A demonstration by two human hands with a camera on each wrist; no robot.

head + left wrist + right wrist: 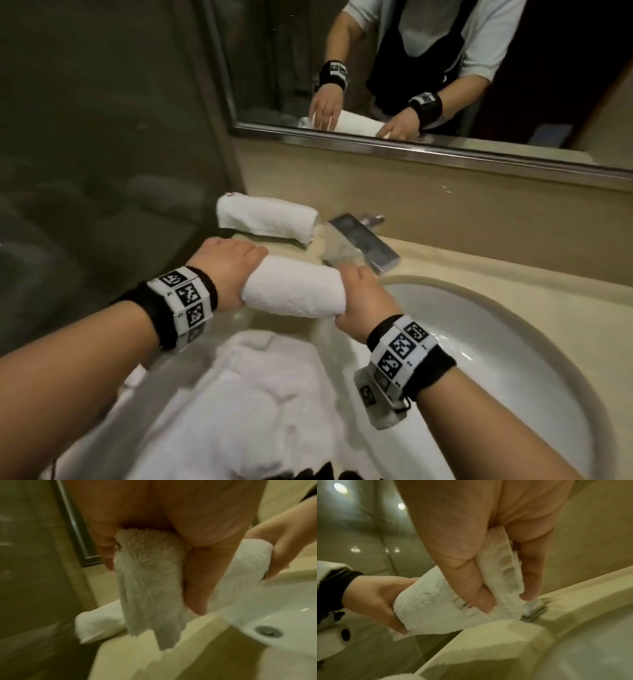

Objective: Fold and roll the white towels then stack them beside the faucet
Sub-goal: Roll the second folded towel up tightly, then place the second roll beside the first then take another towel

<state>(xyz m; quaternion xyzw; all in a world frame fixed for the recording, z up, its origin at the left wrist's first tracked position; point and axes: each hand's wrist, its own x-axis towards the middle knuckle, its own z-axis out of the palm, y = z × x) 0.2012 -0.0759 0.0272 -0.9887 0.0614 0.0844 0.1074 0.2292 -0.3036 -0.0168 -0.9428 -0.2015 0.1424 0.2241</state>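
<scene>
A rolled white towel [294, 289] hangs in the air above the counter, held at both ends. My left hand [226, 270] grips its left end [145, 577], thumb and fingers curled round it. My right hand [363, 298] pinches its right end [501, 566] between thumb and fingers. A second rolled towel [267, 217] lies on the counter by the wall, left of the chrome faucet [363, 240]; it also shows as the lying towel [99, 620] in the left wrist view. Loose white towels [239, 394] are heaped below my forearms.
The white sink basin [496, 342] with its drain [268, 629] lies to the right. A beige counter [479, 260] runs along the wall under a framed mirror [411, 144]. A dark glass panel [102, 137] closes off the left side.
</scene>
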